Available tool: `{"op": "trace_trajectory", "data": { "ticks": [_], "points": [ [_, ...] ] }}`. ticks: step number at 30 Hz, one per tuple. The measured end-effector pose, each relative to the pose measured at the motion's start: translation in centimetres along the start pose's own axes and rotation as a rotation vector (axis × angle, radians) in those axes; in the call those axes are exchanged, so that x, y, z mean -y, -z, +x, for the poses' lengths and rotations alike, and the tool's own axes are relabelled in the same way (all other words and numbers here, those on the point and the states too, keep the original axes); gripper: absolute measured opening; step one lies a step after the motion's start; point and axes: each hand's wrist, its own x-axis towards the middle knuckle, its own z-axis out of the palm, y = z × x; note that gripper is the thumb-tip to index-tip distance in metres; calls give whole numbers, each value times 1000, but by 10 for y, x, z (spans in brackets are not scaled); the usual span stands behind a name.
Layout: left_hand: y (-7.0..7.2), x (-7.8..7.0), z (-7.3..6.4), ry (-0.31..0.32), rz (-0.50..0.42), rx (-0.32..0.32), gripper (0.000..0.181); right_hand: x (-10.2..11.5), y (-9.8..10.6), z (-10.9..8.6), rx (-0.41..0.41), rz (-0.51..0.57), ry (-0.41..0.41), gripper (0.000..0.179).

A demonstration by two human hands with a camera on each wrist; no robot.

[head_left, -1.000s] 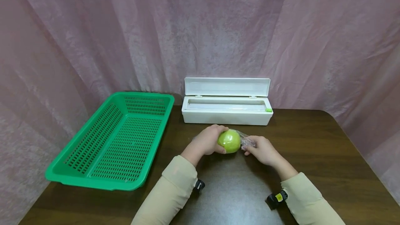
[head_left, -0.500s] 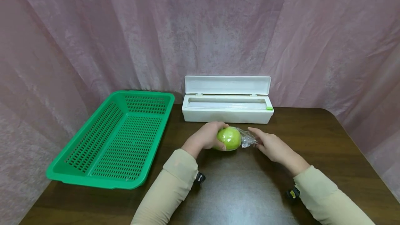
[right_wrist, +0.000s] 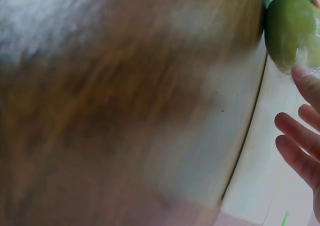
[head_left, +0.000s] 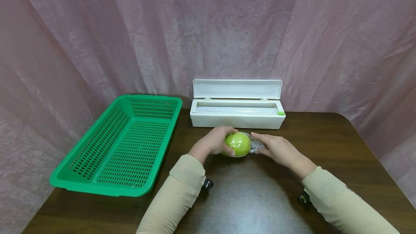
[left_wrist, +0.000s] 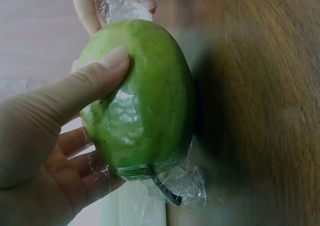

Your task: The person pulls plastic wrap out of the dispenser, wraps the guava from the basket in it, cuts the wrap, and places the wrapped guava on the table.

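Note:
An oval green fruit point(left_wrist: 145, 95), mango-shaped with a dark stem, is wrapped in clear plastic film point(left_wrist: 187, 186). My left hand point(head_left: 212, 142) grips it from the left, thumb across the near side and fingers behind. At the fruit's right end, a crumpled tail of film point(head_left: 256, 144) sticks out. My right hand point(head_left: 276, 149) is around this tail, its fingers extended on the far side and its thumb on the near side. In the right wrist view, the right thumb point(right_wrist: 307, 83) is right at the fruit's wrapped end and the other fingers are spread apart.
Behind the hands stands a white film dispenser box point(head_left: 237, 122) with its lid point(head_left: 237, 89) raised and a roll inside. A green perforated plastic basket point(head_left: 107, 190) sits at the left of the brown wooden table point(head_left: 341, 161). Pink curtains point(head_left: 227, 28) hang behind.
My right hand let go of the film tail and drew back to the right with fingers spread, then came back in around the tail. The left hand kept its grip on the fruit.

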Motion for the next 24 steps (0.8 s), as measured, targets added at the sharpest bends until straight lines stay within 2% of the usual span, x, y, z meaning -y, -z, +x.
{"op": "trace_trajectory", "data": {
  "ticks": [7, 13, 17, 24],
  "points": [
    [0, -1, -1, 2, -5, 0, 75, 2, -7, 0, -74, 42, 59, 37],
    [1, -1, -1, -10, -2, 0, 76, 5, -9, 5, -107, 123, 37, 17],
    [0, 0, 0, -16, -5, -2, 76, 7, -11, 8, -89, 239, -61, 8],
    [0, -1, 0, -8, 1, -3, 76, 11, -17, 13, -15, 489, -293, 13]
  ]
}}
